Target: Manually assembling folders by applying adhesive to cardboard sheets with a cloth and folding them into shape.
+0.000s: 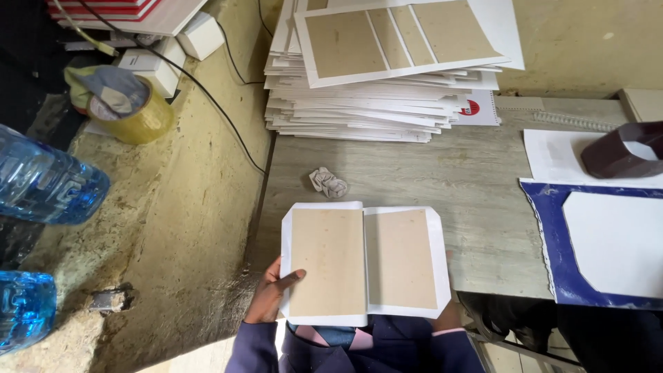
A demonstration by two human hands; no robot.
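At the bottom centre of the frame, the left hand [271,298] grips the left edge of a folded cover of white paper and brown board [364,262], thumb lying across its face, fingers behind. The right hand [447,316] is mostly hidden under the cover's lower right corner; its grip cannot be made out. Above, a crumpled paper scrap [327,182] lies on the grey table [476,193], below a stack of similar covers [387,69].

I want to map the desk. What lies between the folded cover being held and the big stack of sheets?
A crumpled paper scrap on the table, seen from the head camera.
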